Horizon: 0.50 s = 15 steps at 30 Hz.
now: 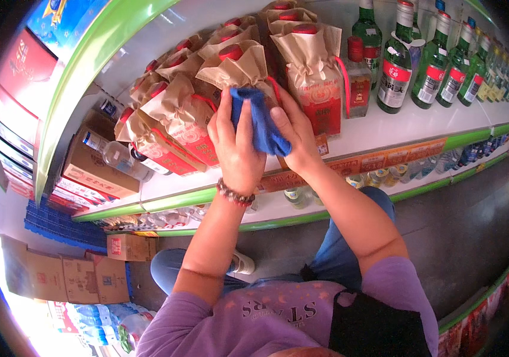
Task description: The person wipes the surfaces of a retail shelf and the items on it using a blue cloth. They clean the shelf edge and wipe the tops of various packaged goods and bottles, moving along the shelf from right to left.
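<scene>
My left hand (239, 147), with a beaded bracelet at the wrist, presses a blue cloth (256, 118) against the front of a paper-bagged bottle (234, 67). That bottle has a red cap, a gathered brown paper neck and a red cord. My right hand (299, 138) is around the bottle's right side, its thumb in front beside the cloth and its fingers partly hidden behind. Hands and cloth cover most of the bottle's lower part. More bagged bottles (183, 120) stand close on the left, and another one (317, 85) is just to the right.
The white shelf (366, 129) has a green edge with orange price labels (384, 163). Right of the bags stand a small clear bottle (357, 80) and several green glass bottles (395, 71). At left, clear bottles (120, 156) lie by a carton (89, 160). Below is another bottle shelf (299, 196).
</scene>
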### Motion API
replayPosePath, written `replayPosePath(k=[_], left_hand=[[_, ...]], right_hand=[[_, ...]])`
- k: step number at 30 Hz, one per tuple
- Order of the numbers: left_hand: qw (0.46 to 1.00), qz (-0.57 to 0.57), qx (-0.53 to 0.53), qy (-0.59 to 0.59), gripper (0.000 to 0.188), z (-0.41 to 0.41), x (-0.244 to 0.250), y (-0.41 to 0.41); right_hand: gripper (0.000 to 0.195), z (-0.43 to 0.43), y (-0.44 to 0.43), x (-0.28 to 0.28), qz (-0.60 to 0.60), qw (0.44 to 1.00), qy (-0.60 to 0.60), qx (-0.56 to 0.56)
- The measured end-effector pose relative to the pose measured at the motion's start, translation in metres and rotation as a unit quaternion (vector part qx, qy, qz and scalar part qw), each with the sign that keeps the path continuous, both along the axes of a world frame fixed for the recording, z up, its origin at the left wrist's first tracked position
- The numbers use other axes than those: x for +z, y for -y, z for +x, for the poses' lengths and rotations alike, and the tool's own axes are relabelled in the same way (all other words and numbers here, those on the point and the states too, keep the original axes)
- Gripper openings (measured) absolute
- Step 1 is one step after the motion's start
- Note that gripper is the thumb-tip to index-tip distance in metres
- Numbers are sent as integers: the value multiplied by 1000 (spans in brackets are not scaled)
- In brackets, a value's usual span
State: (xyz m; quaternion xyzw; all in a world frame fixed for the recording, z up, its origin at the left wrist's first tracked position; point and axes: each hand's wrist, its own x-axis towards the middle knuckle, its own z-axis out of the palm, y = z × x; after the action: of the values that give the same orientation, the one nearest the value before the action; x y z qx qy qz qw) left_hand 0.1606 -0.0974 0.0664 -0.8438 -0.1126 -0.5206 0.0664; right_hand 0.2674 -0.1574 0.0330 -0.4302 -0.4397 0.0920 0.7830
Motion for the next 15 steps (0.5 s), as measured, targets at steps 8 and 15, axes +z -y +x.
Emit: replayPosePath(k=[8,15], left_hand=[[988,-23,62,143,54,-58,-3,-16],[978,-142,127,87,86,-50,-39,-29]], right_hand=[[70,-2,4,1,-71,991,72,-84],[91,-15,4,11,-143,962,150,-175]])
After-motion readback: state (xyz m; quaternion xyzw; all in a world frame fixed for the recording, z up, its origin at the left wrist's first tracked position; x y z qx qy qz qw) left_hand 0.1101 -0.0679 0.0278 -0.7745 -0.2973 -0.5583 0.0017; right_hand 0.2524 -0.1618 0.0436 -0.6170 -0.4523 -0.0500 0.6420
